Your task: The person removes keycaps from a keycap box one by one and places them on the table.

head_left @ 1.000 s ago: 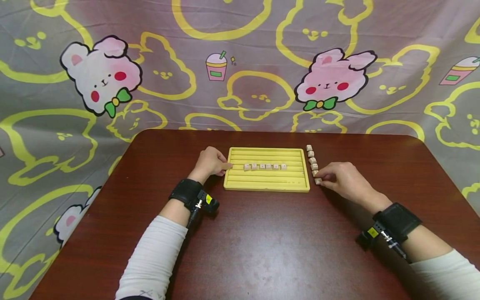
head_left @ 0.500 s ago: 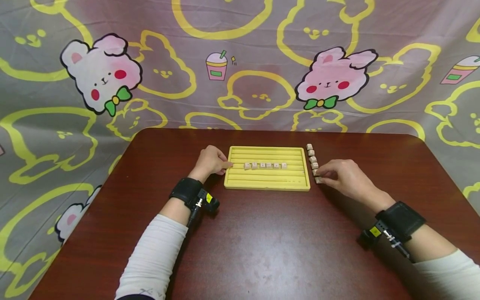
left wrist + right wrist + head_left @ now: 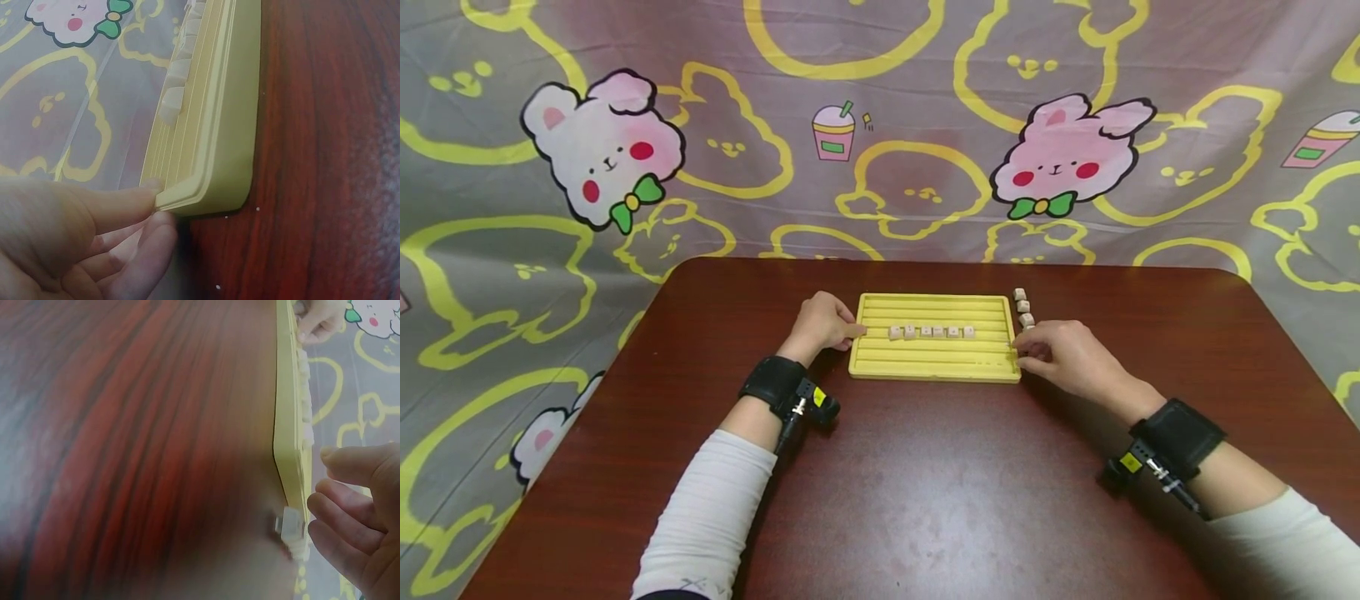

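A yellow ridged tray [image 3: 934, 372] lies on the table with a row of small off-white blocks [image 3: 926, 332] across its middle. Dark marks show on their tops, too small to read. My left hand [image 3: 822, 323] pinches the tray's left edge, thumb on the rim in the left wrist view. Beside the tray's right edge is my right hand [image 3: 1070, 354]. Its thumb [image 3: 353, 464] and fingers stand apart in the right wrist view, and I see nothing between them. A second line of blocks [image 3: 1023, 307] runs along the tray's right side, its near end hidden behind the hand.
The dark reddish-brown table [image 3: 917, 492] extends in front of the tray. A patterned cloth [image 3: 917, 100] hangs behind the table's far edge.
My right hand has moved left from the near end of the right-hand line of blocks to the tray's right edge. The left hand and the tray have stayed in place.
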Available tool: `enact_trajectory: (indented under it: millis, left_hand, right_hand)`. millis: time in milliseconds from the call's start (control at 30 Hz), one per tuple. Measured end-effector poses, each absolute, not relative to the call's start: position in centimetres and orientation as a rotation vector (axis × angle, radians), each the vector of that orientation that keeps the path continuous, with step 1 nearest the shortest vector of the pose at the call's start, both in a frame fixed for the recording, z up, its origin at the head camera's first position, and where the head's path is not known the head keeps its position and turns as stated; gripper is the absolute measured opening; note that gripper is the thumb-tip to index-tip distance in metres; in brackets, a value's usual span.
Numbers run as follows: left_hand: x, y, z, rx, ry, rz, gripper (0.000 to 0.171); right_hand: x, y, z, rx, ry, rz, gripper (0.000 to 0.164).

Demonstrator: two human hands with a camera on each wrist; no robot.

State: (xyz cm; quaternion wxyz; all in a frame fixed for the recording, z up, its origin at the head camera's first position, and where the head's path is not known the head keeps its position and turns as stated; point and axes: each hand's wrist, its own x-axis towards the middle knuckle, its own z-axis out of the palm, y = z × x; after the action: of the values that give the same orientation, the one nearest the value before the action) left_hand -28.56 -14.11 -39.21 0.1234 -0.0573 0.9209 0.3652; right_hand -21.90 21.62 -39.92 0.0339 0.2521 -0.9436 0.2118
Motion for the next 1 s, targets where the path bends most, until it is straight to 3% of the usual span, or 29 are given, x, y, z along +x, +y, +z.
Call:
enact_trajectory:
  millis: [1000]
  left_hand:
    - [-28.5, -14.0, -39.3, -0.163, 2.715, 1.054, 0.022]
  right_hand:
    - [-24.2, 16.4, -39.9, 0.862, -2.847, 0.601, 0.020]
